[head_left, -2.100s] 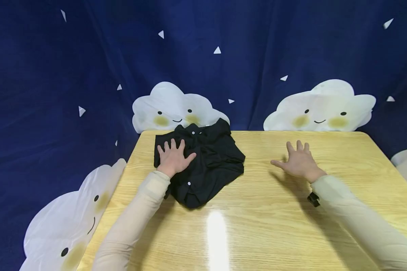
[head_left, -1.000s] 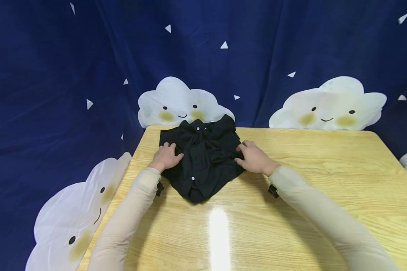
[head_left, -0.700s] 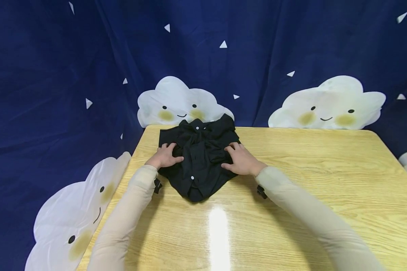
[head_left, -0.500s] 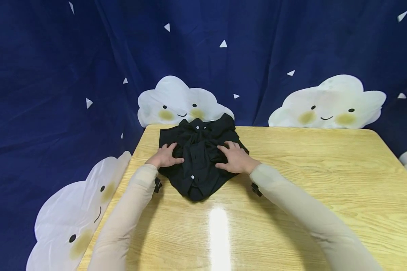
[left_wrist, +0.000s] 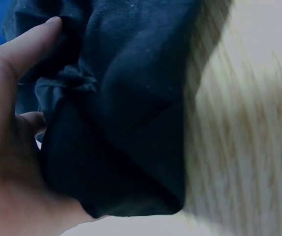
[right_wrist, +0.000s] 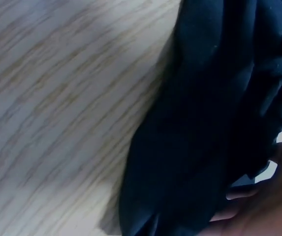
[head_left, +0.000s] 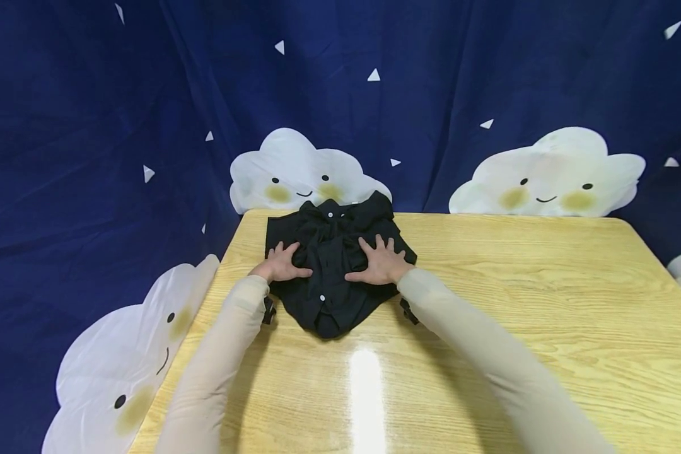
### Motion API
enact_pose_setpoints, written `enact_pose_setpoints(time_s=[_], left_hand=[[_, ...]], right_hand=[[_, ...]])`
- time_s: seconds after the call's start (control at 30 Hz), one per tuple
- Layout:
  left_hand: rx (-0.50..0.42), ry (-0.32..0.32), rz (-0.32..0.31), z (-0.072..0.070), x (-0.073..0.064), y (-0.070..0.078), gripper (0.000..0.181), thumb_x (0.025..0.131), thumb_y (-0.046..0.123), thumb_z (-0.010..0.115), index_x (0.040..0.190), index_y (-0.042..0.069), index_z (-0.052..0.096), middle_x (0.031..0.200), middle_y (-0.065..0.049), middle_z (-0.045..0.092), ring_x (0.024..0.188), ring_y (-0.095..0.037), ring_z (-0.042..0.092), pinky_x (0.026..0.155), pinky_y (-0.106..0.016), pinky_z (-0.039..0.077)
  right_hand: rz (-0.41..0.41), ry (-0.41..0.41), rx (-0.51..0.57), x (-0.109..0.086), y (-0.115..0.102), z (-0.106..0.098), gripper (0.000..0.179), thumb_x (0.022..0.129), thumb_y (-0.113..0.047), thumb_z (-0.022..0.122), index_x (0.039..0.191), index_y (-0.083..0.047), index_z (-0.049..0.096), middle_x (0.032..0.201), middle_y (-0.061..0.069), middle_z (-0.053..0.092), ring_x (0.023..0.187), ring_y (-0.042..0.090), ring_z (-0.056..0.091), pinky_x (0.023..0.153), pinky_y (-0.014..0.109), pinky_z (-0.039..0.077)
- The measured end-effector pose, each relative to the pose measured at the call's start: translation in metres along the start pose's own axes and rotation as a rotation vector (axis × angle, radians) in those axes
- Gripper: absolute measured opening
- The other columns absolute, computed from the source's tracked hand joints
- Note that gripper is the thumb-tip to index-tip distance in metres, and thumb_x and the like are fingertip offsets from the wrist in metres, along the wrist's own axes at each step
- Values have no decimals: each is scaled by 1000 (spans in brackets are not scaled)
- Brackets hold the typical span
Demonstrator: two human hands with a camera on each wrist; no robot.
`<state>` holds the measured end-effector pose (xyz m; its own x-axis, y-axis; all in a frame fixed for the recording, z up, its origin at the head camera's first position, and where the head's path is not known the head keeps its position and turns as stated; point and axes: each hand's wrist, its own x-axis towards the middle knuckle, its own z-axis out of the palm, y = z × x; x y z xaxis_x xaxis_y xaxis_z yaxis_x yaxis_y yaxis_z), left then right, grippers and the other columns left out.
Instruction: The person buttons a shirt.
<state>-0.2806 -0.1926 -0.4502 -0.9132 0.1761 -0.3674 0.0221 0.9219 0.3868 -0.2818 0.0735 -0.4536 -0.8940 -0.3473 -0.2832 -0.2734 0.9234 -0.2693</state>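
A black buttoned shirt (head_left: 328,277) lies bunched on the table, its collar toward the far edge and a pointed hem toward me. White buttons run down its middle. On its left part rests my left hand (head_left: 282,265), fingers spread and thumb pointing inward. My right hand (head_left: 379,263) lies on the right part in much the same way, its thumb reaching toward the button line. In the left wrist view, my left thumb touches the creased cloth (left_wrist: 131,98). The right wrist view shows my right fingers, partly hidden, along the folded shirt (right_wrist: 195,113).
The light wooden table (head_left: 545,284) extends to the right of the shirt and in front of it. A dark blue curtain (head_left: 420,75) with white clouds hangs close behind and on the left. Small black devices (head_left: 408,311) sit under both wrists.
My right hand has come in from the bare table on the right onto the shirt, moving left across it with its fingers now spread. The left hand has stayed on the shirt's left side.
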Motion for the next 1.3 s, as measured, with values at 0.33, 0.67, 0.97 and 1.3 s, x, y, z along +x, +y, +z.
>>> enact_pose_setpoints(time_s=[0.33,0.67,0.97,1.3], left_hand=[[-258,-84,24,4,9,-11,77,93,53,43,152,11,16,156,-21,2,140,-43,-7,109,-58,4],[-36,-105,-13,13,11,-2,92,86,63,50,152,13,10,154,-24,-3,137,-50,-10,106,-62,4],[96,-77,-7,19,11,7,86,88,50,58,152,13,14,155,-22,0,138,-49,-4,107,-60,10],[133,-41,-15,28,6,20,86,88,51,59,152,15,15,155,-21,3,137,-50,-1,106,-62,12]], right_hand=[[33,-54,-64,11,1,11,102,77,-73,54,153,-21,11,153,26,8,136,53,0,99,71,12],[60,-120,-134,18,0,17,101,77,-74,52,153,-22,11,154,25,7,136,52,-1,99,71,13],[56,-161,-123,12,6,12,99,79,-71,54,153,-22,11,154,24,4,137,50,-2,99,71,14],[53,-174,-111,5,15,11,101,77,-71,57,153,-23,11,155,23,4,137,51,-3,97,72,15]])
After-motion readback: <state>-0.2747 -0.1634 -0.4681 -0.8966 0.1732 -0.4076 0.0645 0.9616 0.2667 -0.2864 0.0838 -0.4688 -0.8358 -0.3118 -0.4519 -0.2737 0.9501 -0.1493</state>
